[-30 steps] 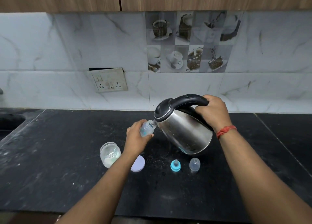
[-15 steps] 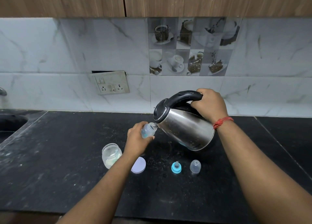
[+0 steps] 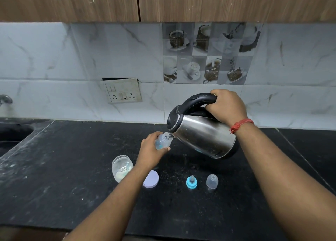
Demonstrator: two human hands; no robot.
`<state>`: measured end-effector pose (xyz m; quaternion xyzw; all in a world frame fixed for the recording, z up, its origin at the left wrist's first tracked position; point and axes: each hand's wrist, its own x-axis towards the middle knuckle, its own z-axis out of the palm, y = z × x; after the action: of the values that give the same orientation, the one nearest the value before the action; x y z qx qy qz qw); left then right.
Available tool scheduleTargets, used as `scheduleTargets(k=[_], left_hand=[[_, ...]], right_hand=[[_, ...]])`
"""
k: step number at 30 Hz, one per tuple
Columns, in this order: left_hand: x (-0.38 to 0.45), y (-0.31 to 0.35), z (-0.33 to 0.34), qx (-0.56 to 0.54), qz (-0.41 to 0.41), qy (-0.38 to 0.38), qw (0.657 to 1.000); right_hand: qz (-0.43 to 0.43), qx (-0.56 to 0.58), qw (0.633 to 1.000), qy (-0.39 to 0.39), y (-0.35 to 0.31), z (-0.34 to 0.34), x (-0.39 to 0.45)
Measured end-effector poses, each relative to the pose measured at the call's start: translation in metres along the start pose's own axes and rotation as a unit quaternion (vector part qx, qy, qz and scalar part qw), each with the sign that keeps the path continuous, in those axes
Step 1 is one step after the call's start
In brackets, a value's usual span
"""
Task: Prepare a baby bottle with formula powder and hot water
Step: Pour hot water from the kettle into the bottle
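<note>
Your right hand [image 3: 226,106] grips the tilted steel kettle [image 3: 201,135] by its black handle, spout at the mouth of the small bottle [image 3: 162,141] your left hand [image 3: 151,153] holds above the black counter [image 3: 54,177]

No text, brand or number can be read anywhere. The bottle [image 3: 162,141] has blue marks, but they are too blurred to read. The wall tiles [image 3: 209,53] carry only coffee pictures, no words.

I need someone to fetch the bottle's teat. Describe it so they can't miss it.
Look on the black counter, in front of the tilted kettle. The teat stands left of a clear dome cap; only the teat has a bright blue ring.
</note>
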<state>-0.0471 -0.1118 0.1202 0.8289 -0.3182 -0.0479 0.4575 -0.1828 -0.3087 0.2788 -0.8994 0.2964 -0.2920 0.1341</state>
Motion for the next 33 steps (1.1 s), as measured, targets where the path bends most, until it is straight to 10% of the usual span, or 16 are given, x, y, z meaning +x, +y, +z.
scheduleTargets(k=[33], left_hand=[[0.010, -0.015, 0.011, -0.008, 0.001, 0.002, 1.000]], right_hand=[[-0.052, -0.040, 0.998, -0.018, -0.015, -0.009, 0.020]])
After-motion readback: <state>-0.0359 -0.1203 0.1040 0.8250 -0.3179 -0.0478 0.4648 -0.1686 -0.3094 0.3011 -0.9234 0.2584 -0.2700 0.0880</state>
